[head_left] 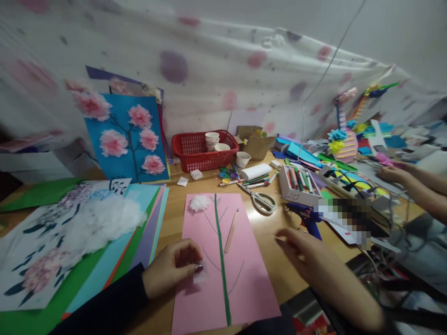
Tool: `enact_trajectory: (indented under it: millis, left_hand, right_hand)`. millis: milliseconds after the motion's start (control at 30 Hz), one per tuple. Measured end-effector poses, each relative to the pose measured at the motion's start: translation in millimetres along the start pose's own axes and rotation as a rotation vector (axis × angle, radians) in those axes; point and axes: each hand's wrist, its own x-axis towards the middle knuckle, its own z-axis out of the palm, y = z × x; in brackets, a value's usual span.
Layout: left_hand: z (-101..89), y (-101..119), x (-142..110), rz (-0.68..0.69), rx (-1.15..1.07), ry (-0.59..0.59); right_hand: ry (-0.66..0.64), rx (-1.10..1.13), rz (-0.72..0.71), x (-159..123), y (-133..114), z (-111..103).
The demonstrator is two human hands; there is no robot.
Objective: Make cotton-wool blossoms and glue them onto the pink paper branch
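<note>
While the left hand (176, 266) reaches in over the lower left of the pink sheet (253, 298), its forearm in a dark sleeve slants up from the bottom edge. Its fingers curl toward the thumb, and between the tips it pinches a small white piece (200, 276), thin and partly see-through, hanging over the paper left of the green stem (220, 242). From the lower right, the bare right forearm angles up and leftward, and the right hand (302, 253) hovers beside the sheet's right edge, fingers bent and pointing left, thumb close to them; whether it grips anything, I cannot tell.

The pink sheet lies flat on the wooden table (171, 214), with a fluffy white flower (199, 203) near its upper left corner and a pencil (232, 231) right of the stem. Beyond the right hand lies a blue glue gun (307, 216); scissors (264, 203) rest near the sheet's upper right.
</note>
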Motion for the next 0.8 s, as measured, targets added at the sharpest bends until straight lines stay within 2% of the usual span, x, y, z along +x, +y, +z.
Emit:
enact_trajectory:
  millis: [67,167,233,367,433,500,567,667,767,800]
  left_hand:
    - [0.4,-1.9,0.8,-0.003,-0.048,0.004]
    - [1.6,-5.0,0.9,0.005,-0.09,0.019]
    - [2.1,-7.8,1.2,0.016,-0.11,0.033]
    - [1.6,-15.2,4.5,0.029,-0.147,0.069]
    - [0.3,-19.2,7.2,0.036,-0.173,0.085]
    - [-1.5,-22.9,9.7,0.035,-0.197,0.092]
    - [-3.4,-25.0,11.3,0.021,-0.221,0.087]
    - [-5.1,-19.8,11.9,0.03,-0.268,0.132]
    - [-5.9,2.9,12.3,0.064,-0.32,0.315]
    - [-6.3,13.9,13.4,0.038,-0.303,0.357]
  right_hand:
    - [-0.106,-0.131,-0.243,32.9,-28.1,14.1]
    - [-0.212,-0.325,-0.469,72.1,-55.8,34.7]
    - [-0.273,-0.395,-0.504,84.9,-65.8,47.3]
    - [-0.309,-0.424,-0.556,91.6,-74.9,64.2]
    - [-0.322,-0.437,-0.572,93.7,-75.2,60.8]
    - [-0.276,-0.385,-0.567,96.5,-72.6,48.2]
    - [-0.181,-0.224,-0.506,98.9,-67.5,33.4]
    - [-0.081,0.318,-0.364,101.1,-57.9,27.8]
    - [-0.173,1.077,-0.196,103.8,-51.2,49.1]
    - [-0.227,1.282,-0.167,104.6,-50.8,58.4]
